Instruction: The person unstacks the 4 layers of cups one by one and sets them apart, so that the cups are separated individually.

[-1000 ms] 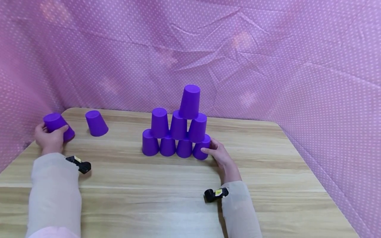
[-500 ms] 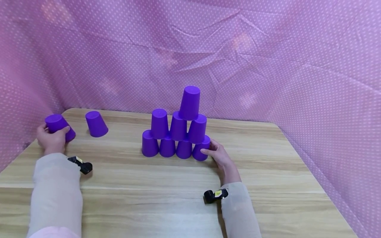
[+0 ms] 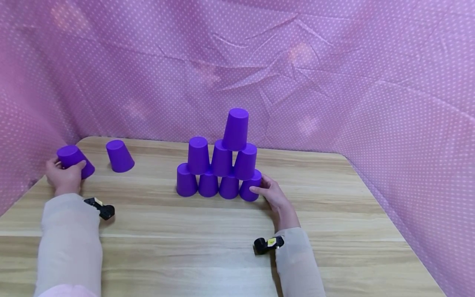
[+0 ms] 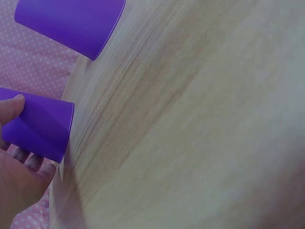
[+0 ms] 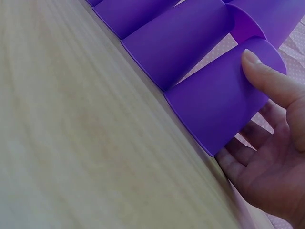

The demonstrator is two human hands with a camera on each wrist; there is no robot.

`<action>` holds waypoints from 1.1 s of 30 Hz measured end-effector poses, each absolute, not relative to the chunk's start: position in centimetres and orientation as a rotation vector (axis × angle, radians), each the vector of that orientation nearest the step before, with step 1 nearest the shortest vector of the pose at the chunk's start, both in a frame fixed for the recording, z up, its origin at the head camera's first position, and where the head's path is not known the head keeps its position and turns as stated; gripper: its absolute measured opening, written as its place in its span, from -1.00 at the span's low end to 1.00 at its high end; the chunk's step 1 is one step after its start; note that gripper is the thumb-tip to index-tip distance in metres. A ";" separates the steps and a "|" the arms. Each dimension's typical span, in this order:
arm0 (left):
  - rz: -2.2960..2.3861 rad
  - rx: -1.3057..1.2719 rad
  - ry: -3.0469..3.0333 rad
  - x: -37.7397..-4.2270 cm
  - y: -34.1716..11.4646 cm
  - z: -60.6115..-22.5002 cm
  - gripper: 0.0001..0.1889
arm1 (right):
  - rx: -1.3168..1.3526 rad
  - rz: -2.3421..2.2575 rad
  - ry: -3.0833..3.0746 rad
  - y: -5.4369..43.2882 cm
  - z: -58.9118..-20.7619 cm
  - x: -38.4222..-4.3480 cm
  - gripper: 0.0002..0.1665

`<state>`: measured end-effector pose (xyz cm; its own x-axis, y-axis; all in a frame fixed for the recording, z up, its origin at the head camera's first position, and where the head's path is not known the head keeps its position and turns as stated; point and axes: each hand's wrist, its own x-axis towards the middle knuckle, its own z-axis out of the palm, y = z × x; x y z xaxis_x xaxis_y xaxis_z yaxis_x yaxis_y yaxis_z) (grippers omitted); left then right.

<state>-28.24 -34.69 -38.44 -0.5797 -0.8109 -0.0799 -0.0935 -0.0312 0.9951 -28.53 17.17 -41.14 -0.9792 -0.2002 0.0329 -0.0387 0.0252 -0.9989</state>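
Purple cups stand upside down in a stack: a bottom row of several, a middle row of three, and one top cup (image 3: 236,130). My right hand (image 3: 273,194) holds the bottom row's rightmost cup (image 3: 249,187), thumb at the front and fingers round its right side; the right wrist view shows this cup (image 5: 219,98) on the table. Over at the far left, my left hand (image 3: 66,177) grips a separate upside-down cup (image 3: 76,160) between thumb and fingers, its lower edge at or close to the tabletop. Another single cup (image 3: 120,156) stands upside down to the right of it.
The wooden table (image 3: 185,239) has rounded far corners. A pink dotted cloth (image 3: 237,53) hangs behind it and along both sides. Each sleeve carries a small black camera, one on the left wrist (image 3: 100,208) and one on the right (image 3: 268,245).
My left hand has shifted very slightly to the right with its cup. The right hand stays on the corner cup, and the stack stands as before.
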 end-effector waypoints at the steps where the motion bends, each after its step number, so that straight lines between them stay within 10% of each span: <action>1: -1.669 0.951 -1.678 -28.2 -34.7 -38.4 -0.34 | -0.262 -2.103 2.161 17.2 -41.2 -28.5 -0.38; 33: -2.005 0.683 -1.487 -29.8 -42.1 -42.6 0.16 | -0.274 -2.108 2.166 17.0 -41.2 -28.3 -0.37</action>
<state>-29.76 -42.07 -42.56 -0.7216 -0.6881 -0.0764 0.1264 -0.2394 0.9627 -28.34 16.97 -41.17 -0.9780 -0.2026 0.0494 -0.0548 0.0213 -0.9983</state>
